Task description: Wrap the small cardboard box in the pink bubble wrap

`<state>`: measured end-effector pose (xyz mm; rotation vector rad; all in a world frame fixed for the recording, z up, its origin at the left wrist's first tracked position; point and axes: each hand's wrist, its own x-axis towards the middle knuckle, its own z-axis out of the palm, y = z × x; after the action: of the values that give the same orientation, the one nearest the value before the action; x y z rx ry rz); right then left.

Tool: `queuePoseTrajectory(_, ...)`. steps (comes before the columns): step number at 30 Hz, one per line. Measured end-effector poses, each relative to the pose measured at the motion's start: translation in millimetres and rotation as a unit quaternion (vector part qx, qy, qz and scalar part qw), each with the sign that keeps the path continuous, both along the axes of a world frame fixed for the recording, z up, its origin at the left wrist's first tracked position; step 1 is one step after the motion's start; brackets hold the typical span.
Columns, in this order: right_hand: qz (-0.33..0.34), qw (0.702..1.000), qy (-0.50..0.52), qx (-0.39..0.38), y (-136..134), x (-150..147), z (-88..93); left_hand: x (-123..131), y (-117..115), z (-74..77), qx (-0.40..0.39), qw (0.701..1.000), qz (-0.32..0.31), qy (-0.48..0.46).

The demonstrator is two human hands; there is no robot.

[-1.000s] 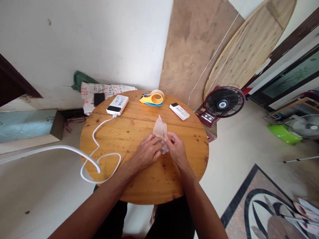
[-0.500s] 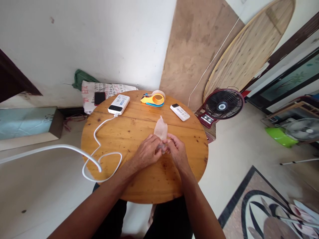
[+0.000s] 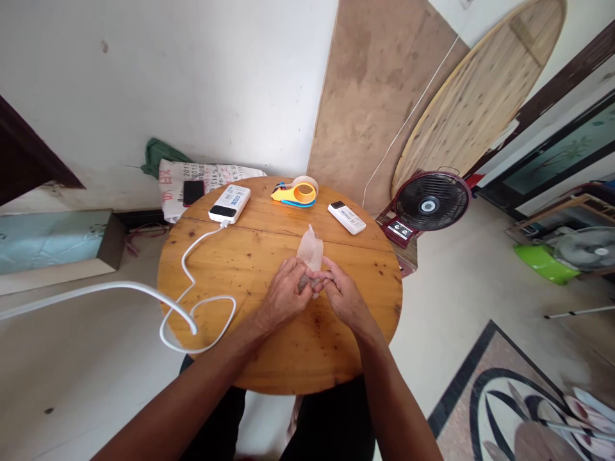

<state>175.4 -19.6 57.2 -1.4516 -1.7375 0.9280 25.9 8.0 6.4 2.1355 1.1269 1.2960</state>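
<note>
A small, crumpled, translucent plastic bag (image 3: 310,248) lies at the middle of the round wooden table (image 3: 250,358). My left hand (image 3: 283,296) and my right hand (image 3: 342,291) meet over its near end. The fingers of both hands are curled and pinch the bag's near edge between them. The far part of the bag sticks up beyond my fingertips. What lies under my fingers is hidden.
At the table's far side lie a white power bank (image 3: 229,203) with a white cable (image 3: 192,282) looping leftward, a yellow tape dispenser (image 3: 296,191) and a white remote (image 3: 346,217). A floor fan (image 3: 429,203) stands right of the table. Boards lean on the wall.
My hands have closed in on each other and gathered the bag's near end; less of the bag shows below my fingers than a second ago.
</note>
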Motion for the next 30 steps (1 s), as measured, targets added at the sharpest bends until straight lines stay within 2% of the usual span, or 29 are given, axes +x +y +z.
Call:
queuePoseTrajectory(4, 0.034, 0.998, -0.042, 0.030, 6.6, 11.4, 1.2, 0.8, 1.1, -4.7, 0.027, 1.000, 0.008, 0.014)
queuePoseTrajectory(7, 0.045, 0.989, -0.127, 0.068, 16.7, 19.6, 6.0, 0.9, 1.6, -6.5, 0.036, 0.999, 0.016, 0.012)
queuePoseTrajectory(11, 0.124, 0.940, -0.300, 0.109, 36.5, 17.2, 20.8, -0.6, 4.5, -8.7, 0.031, 0.999, 0.006, 0.027)
queuePoseTrajectory(14, 0.161, 0.899, -0.395, 0.099, 51.3, 10.1, 32.2, -2.5, 6.7, -9.4, 0.015, 0.999, -0.012, 0.032)
queuePoseTrajectory(17, 0.173, 0.868, -0.455, 0.096, 60.8, 9.4, 37.2, -3.5, 7.8, -9.1, 0.003, 0.999, -0.032, 0.035)
queuePoseTrajectory(19, 0.158, 0.858, -0.476, 0.108, 63.6, 13.7, 36.6, -3.4, 8.3, -9.2, -0.006, 0.998, -0.042, 0.040)
queuePoseTrajectory(22, 0.118, 0.864, -0.473, 0.124, 65.2, 23.0, 33.3, -2.6, 9.5, -10.4, -0.025, 0.997, -0.056, 0.042)
queuePoseTrajectory(26, 0.062, 0.900, -0.416, 0.111, 68.1, 28.2, 30.9, -2.1, 11.9, -12.0, -0.039, 0.996, -0.076, 0.027)
queuePoseTrajectory(30, 0.051, 0.908, -0.403, 0.107, 74.3, 24.7, 26.6, -2.4, 14.2, -11.2, -0.060, 0.995, -0.079, 0.022)
